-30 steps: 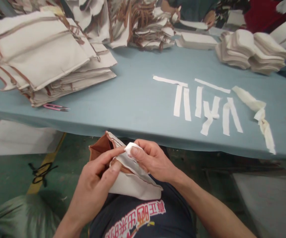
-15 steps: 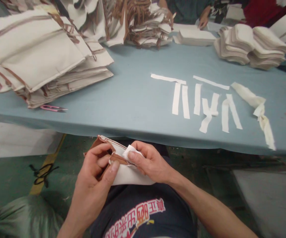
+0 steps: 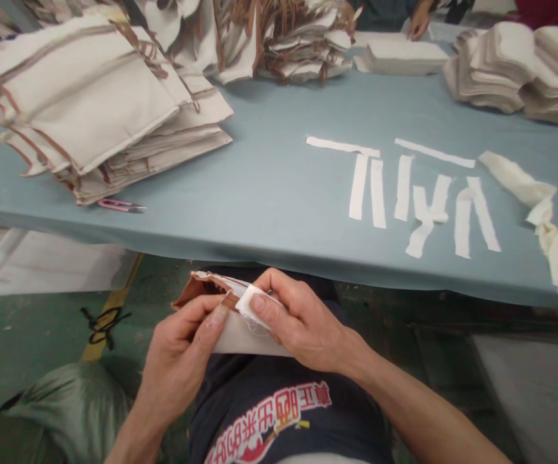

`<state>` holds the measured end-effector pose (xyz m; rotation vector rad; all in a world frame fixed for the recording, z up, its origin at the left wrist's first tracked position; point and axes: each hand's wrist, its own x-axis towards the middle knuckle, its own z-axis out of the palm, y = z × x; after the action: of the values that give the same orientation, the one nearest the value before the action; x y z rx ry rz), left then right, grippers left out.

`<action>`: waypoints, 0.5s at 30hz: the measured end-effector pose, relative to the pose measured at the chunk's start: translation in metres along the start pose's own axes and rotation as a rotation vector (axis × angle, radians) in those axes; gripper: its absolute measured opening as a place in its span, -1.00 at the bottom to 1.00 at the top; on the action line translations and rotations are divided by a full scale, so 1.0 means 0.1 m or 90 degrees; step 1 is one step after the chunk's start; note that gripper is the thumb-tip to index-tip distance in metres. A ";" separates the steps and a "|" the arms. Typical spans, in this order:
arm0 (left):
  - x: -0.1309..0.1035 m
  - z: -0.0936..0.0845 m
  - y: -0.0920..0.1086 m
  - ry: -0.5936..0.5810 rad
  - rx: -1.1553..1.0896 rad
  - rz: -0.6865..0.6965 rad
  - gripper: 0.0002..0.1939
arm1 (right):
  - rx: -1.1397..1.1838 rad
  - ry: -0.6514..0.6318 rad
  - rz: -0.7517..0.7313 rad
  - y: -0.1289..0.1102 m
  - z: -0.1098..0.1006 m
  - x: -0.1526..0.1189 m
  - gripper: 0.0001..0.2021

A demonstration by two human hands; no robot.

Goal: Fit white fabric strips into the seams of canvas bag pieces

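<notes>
One cream-and-brown fabric piece (image 3: 243,338) is held between the dark shirt (image 3: 283,403) and the near side of the blue desk (image 3: 264,180), the left hand's (image 3: 180,354) grip pinching its edge between thumb and forefinger, the right hand's (image 3: 305,322) thumb and fingers pinching a folded white cloth (image 3: 247,301) beside its brown part. Work on it looks partway along: cream and brown parts seem joined, but loose threads (image 3: 256,330) hang there, and whether the cloth is fastened cannot be told. White strips (image 3: 378,193) lying on the desk appear unused.
</notes>
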<state>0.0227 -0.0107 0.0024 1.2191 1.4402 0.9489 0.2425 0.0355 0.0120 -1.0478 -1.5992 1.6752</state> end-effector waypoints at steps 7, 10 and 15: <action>0.15 0.05 0.02 -0.018 -0.049 0.069 -0.60 | -0.032 0.121 0.021 -0.38 -0.02 -0.08 -0.67; 0.17 0.06 0.04 -0.027 -0.052 0.081 -0.57 | -0.049 0.136 0.029 -0.41 -0.02 -0.06 -0.69; 0.17 0.07 0.05 -0.025 -0.032 0.106 -0.59 | -0.109 0.142 0.052 -0.40 0.01 -0.01 -0.70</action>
<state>0.0299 0.0066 0.0021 1.3284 1.2927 1.0614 0.2382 0.0380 0.0513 -1.3515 -1.5916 1.4333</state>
